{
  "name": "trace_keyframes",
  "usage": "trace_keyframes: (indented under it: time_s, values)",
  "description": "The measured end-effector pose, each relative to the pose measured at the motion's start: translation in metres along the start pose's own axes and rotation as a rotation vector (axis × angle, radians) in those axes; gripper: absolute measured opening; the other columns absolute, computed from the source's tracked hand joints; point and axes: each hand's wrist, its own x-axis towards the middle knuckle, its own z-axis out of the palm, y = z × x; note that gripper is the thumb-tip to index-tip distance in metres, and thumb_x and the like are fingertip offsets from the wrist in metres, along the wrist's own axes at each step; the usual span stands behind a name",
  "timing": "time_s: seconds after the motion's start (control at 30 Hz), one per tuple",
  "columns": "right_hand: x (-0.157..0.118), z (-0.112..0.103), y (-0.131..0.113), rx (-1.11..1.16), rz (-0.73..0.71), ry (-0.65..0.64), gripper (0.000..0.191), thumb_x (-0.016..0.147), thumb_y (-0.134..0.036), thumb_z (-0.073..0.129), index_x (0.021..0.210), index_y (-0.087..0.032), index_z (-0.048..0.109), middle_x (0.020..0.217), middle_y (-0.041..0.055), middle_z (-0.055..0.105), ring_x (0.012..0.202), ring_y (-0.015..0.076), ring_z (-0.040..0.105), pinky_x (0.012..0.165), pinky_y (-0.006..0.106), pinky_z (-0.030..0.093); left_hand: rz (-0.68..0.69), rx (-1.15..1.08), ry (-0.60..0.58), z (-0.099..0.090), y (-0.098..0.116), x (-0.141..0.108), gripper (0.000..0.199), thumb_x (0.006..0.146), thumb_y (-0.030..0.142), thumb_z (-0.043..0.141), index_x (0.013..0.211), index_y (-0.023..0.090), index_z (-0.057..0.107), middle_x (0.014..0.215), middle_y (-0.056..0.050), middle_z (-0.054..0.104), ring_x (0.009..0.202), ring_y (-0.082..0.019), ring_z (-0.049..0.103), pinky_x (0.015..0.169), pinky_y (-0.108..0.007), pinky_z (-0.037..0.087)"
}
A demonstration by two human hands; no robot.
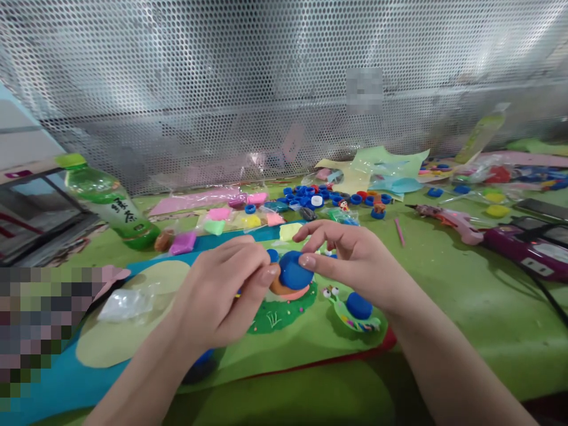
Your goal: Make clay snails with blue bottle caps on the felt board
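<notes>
Glossy plastic bottle (109,204); perforated-metal wall (199,89)

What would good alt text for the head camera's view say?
A left hand and right hand meet at a round blue piece above a green craft picture; a googly-eyed green figure lies nearby, blue caps and a green-capped bottle beyond.

A hand could pass over the green tabletop (437,296) — bottle caps (306,196) obstruct behind, the purple glue gun (510,245) rightward.
</notes>
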Motion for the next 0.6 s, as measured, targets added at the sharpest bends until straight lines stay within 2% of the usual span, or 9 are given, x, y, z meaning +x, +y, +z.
trace_keyframes:
  time_s: [0.1,0.27,0.4,0.6]
  values:
    - [0.0002,-0.0004,-0.0001,0.004,0.018,-0.005,0.02,0.069,-0.035,0.068,0.064,-0.018,0.058,0.095,0.0021,0.057,0.092,0.018,0.052,0.087,0.035,0.034,-0.037,-0.05,0.018,-0.0003,-0.0009,0.0005,0.019,0.087,0.02,0.035,0.069,0.019,0.038,0.058,0.002,0.041,0.056,-0.011,0.04,0.05,-0.024,0.034]
    - [0.0001,0.0003,0.0008,-0.013,0.003,-0.023,0.017,0.07,-0.032,0.067,0.065,-0.018,0.059,0.094,0.0014,0.058,0.093,0.0174,0.052,0.089,0.035,0.033,0.008,-0.009,-0.035,-0.0004,-0.0006,0.0013,0.016,0.086,0.018,0.037,0.07,0.019,0.039,0.058,0.002,0.043,0.056,-0.011,0.04,0.05,-0.025,0.033]
    - [0.0,0.0011,0.0014,-0.013,-0.024,-0.045,0.015,0.071,-0.03,0.067,0.066,-0.018,0.059,0.094,0.0008,0.058,0.095,0.0167,0.052,0.089,0.034,0.034,0.017,0.005,-0.022,-0.001,0.0005,0.0,0.017,0.085,0.014,0.038,0.069,0.019,0.039,0.057,0.002,0.042,0.058,-0.012,0.041,0.052,-0.025,0.035]
    - [-0.0003,0.0008,0.0008,-0.012,-0.008,-0.049,0.015,0.07,-0.03,0.068,0.066,-0.018,0.059,0.095,0.001,0.058,0.095,0.0168,0.052,0.088,0.034,0.035,-0.025,-0.154,0.004,-0.0005,-0.0011,-0.0009,0.021,0.087,0.019,0.032,0.067,0.019,0.039,0.057,0.002,0.042,0.057,-0.012,0.041,0.053,-0.026,0.036]
